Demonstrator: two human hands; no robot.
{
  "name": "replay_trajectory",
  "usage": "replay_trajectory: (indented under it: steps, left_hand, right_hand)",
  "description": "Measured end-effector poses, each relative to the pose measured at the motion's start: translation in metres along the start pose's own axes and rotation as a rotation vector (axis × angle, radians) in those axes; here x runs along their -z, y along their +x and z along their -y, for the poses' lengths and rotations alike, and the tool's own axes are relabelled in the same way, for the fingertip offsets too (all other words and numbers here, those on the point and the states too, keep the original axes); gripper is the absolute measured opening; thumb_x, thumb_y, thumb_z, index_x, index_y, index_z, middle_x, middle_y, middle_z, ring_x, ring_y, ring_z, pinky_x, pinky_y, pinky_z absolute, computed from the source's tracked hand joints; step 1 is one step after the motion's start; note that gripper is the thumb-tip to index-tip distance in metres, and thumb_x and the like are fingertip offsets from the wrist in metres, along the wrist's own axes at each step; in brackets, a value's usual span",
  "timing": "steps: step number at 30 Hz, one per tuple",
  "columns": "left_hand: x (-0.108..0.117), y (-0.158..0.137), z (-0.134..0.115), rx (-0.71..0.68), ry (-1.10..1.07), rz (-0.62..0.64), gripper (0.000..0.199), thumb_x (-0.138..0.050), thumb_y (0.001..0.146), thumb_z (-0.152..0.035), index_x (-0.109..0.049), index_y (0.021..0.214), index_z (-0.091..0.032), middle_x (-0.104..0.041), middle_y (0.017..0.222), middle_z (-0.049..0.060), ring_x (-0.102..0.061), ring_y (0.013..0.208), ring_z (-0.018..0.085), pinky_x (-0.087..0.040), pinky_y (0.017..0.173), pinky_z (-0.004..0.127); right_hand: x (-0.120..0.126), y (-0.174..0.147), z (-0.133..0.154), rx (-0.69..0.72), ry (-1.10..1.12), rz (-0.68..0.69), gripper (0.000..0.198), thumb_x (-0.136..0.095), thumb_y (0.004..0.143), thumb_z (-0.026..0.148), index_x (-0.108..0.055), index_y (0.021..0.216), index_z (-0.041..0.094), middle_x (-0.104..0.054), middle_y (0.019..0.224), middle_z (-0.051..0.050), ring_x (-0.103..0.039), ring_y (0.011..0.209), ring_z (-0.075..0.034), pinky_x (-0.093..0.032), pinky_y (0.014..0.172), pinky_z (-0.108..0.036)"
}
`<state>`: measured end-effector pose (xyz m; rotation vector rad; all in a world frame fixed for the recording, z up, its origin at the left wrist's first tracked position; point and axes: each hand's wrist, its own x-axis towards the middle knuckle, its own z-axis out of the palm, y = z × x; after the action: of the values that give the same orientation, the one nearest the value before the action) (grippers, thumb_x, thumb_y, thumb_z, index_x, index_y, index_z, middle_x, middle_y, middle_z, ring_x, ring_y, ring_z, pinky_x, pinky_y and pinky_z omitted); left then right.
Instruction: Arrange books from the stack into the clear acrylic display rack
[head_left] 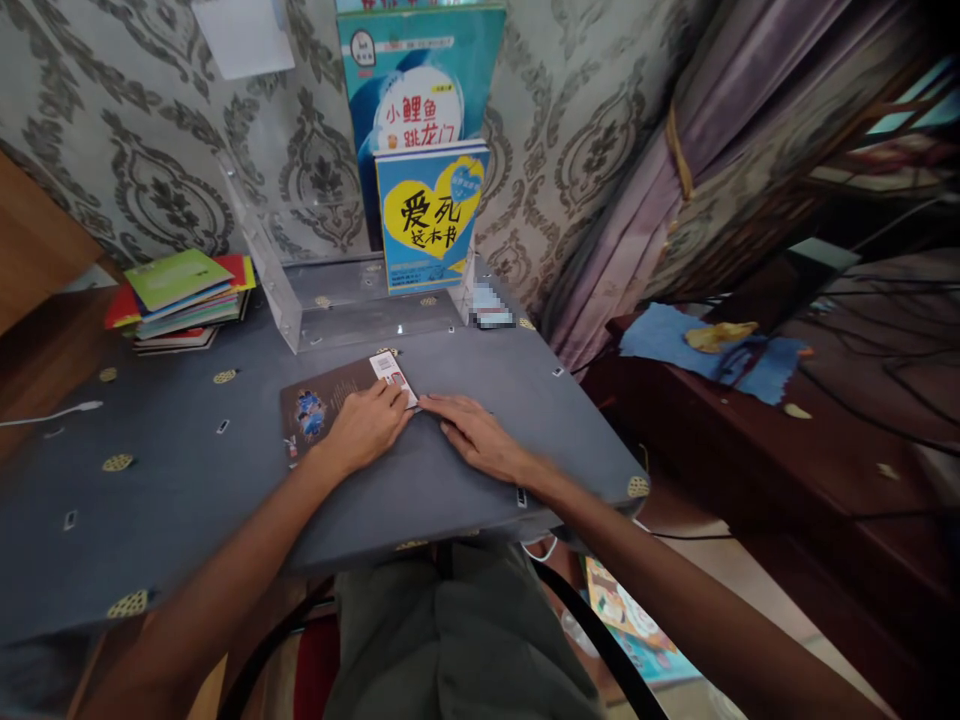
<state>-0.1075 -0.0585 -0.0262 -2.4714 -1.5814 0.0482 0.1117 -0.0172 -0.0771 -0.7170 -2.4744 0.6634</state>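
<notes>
A thin brown book (pixel 330 405) with a white label at its corner lies flat near the frame's centre on the grey tabletop (pixel 187 490). The left hand (pixel 367 425) presses on it, fingers loosely spread; the right hand (pixel 476 435) rests flat just beside it, fingers extended. A book stack (pixel 184 295) sits upper left, and a blue book (pixel 431 215) stands behind in a clear stand (pixel 337 300).

A thin dark-brown book (pixel 322 405) lies flat and closed on the grey tabletop (pixel 187 490), its cover showing a small blue picture toward its left end and a white label with a printed code at its upper right corner, its right edge partly hidden.
</notes>
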Motion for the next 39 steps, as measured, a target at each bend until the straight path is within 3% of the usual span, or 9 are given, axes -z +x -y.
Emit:
replay_trajectory:
  steps: [8, 12, 19, 26, 32, 35, 39]
  left_hand:
    - [-0.001, -0.003, -0.003, 0.026, -0.013, 0.01, 0.035, -0.039, 0.105, -0.033, -0.062, 0.123, -0.013, -0.067, 0.123, 0.015, -0.059, 0.116, 0.027, -0.054, 0.08, 0.033]
    - [0.001, -0.002, -0.003, 0.013, -0.015, 0.022, 0.035, -0.036, 0.106, -0.03, -0.062, 0.121, -0.013, -0.068, 0.124, 0.014, -0.06, 0.115, 0.026, -0.054, 0.083, 0.034]
    - [0.004, 0.0, -0.001, 0.089, -0.056, 0.055, 0.031, -0.034, 0.106, -0.025, -0.06, 0.121, -0.017, -0.071, 0.116, 0.01, -0.062, 0.115, 0.025, -0.054, 0.071, 0.031]
    - [0.005, -0.003, -0.002, 0.07, -0.088, 0.042, 0.026, -0.047, 0.103, -0.036, -0.061, 0.115, -0.018, -0.068, 0.122, 0.012, -0.061, 0.115, 0.026, -0.056, 0.074, 0.032]
    - [0.005, -0.02, 0.003, 0.08, -0.056, 0.015, 0.029, -0.053, 0.098, -0.025, -0.056, 0.126, -0.02, -0.062, 0.134, 0.015, -0.057, 0.125, 0.032, -0.053, 0.096, 0.047]
    - [0.007, -0.029, 0.013, 0.154, -0.067, 0.082, 0.039, -0.055, 0.095, -0.024, -0.052, 0.134, -0.019, -0.056, 0.142, 0.018, -0.053, 0.133, 0.037, -0.051, 0.099, 0.052]
    - [0.015, -0.03, 0.022, 0.113, -0.086, 0.225, 0.051, -0.058, 0.091, -0.018, -0.045, 0.14, -0.018, -0.052, 0.146, 0.022, -0.052, 0.135, 0.039, -0.053, 0.095, 0.051]
  right_hand:
    - [0.004, -0.038, 0.017, -0.006, -0.016, 0.029, 0.044, -0.044, 0.099, 0.019, -0.055, 0.141, 0.024, -0.062, 0.141, -0.01, -0.047, 0.14, -0.026, -0.033, 0.117, -0.058]
    - [0.007, -0.04, 0.021, -0.043, 0.009, 0.008, 0.04, -0.045, 0.099, 0.021, -0.059, 0.137, 0.026, -0.064, 0.138, -0.009, -0.049, 0.138, -0.025, -0.035, 0.117, -0.058]
    - [0.009, -0.037, 0.019, -0.029, 0.037, 0.003, 0.039, -0.048, 0.099, 0.023, -0.059, 0.135, 0.026, -0.066, 0.135, -0.008, -0.051, 0.136, -0.026, -0.037, 0.115, -0.058]
    - [0.006, -0.009, 0.007, -0.075, 0.004, -0.018, 0.039, -0.049, 0.097, 0.023, -0.061, 0.133, 0.021, -0.059, 0.143, -0.014, -0.051, 0.136, -0.027, -0.041, 0.112, -0.055]
    - [0.004, 0.021, -0.001, -0.082, -0.012, 0.03, 0.045, -0.051, 0.096, 0.026, -0.054, 0.141, 0.019, -0.051, 0.151, -0.017, -0.046, 0.141, -0.029, -0.035, 0.115, -0.057]
    - [0.001, 0.033, -0.002, -0.039, -0.032, 0.085, 0.05, -0.057, 0.094, 0.031, -0.051, 0.143, 0.019, -0.045, 0.156, -0.018, -0.041, 0.144, -0.031, -0.035, 0.114, -0.057]
    - [-0.004, 0.045, -0.003, -0.001, -0.066, 0.126, 0.055, -0.062, 0.092, 0.029, -0.05, 0.144, 0.018, -0.041, 0.158, -0.019, -0.039, 0.145, -0.032, -0.036, 0.114, -0.057]
